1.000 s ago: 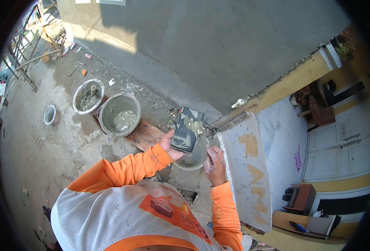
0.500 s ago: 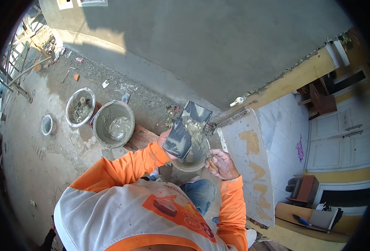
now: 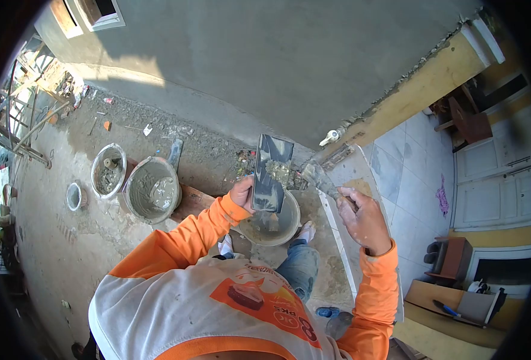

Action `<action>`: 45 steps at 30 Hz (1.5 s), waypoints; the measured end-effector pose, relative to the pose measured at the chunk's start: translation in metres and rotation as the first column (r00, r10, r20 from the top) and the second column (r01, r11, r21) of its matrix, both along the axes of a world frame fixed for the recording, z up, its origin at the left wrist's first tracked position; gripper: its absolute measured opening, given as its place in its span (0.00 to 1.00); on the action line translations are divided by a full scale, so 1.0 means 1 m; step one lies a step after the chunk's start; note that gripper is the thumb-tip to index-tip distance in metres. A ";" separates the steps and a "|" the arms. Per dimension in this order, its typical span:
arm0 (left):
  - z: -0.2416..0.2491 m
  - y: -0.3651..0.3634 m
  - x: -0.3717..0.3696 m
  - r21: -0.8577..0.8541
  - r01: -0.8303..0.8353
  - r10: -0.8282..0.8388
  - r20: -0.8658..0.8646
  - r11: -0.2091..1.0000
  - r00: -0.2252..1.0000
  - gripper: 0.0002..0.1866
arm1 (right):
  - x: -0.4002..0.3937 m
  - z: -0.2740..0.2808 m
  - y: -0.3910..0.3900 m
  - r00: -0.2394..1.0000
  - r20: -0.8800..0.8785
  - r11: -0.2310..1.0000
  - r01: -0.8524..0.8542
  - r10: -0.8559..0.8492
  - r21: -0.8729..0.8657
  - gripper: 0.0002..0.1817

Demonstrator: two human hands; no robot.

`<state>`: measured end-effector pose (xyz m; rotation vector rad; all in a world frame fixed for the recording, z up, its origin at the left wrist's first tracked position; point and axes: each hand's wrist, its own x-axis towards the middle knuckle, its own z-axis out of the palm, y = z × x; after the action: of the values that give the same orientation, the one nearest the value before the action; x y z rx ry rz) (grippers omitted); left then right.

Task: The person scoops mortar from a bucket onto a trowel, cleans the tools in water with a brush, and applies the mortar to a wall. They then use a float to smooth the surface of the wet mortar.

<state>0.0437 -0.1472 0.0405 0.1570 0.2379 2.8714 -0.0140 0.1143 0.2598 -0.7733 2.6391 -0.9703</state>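
Note:
My left hand [image 3: 242, 193] is closed at the near left edge of a dark rectangular mortar board [image 3: 266, 191]; its grip underneath is hidden. Wet grey mortar [image 3: 280, 172] lies in a lump toward the board's right side, with smears over the rest. In my right hand [image 3: 362, 221] is a trowel [image 3: 320, 179], fingers wrapped round its handle. Its mortar-coated blade points up and left, just right of the board. Below the board stands a round bucket [image 3: 289, 231] with grey material inside, partly covered by the board.
Left of me stand a large mortar bucket [image 3: 175, 210], a second bucket [image 3: 95, 191] and a small pail [image 3: 75, 197]. A grey plastered wall [image 3: 247, 72] rises ahead, with a white tap [image 3: 331, 138] near its corner. A stained panel [image 3: 361, 174] leans at right.
My right hand has drawn the trowel right, away from the mortar on the board. The board has turned straighter and shifted slightly up. The camera view has shifted a little.

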 end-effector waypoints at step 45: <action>-0.050 0.000 0.002 -0.529 0.326 -0.037 0.485 0.783 0.874 0.30 | -0.190 -0.330 0.002 0.584 0.806 -0.277 0.793 0.095 -0.542 0.22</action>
<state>0.0452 -0.1475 -0.0096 -0.5725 0.9525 2.3894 -0.2041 0.1160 -0.0707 0.5767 0.8626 -2.8984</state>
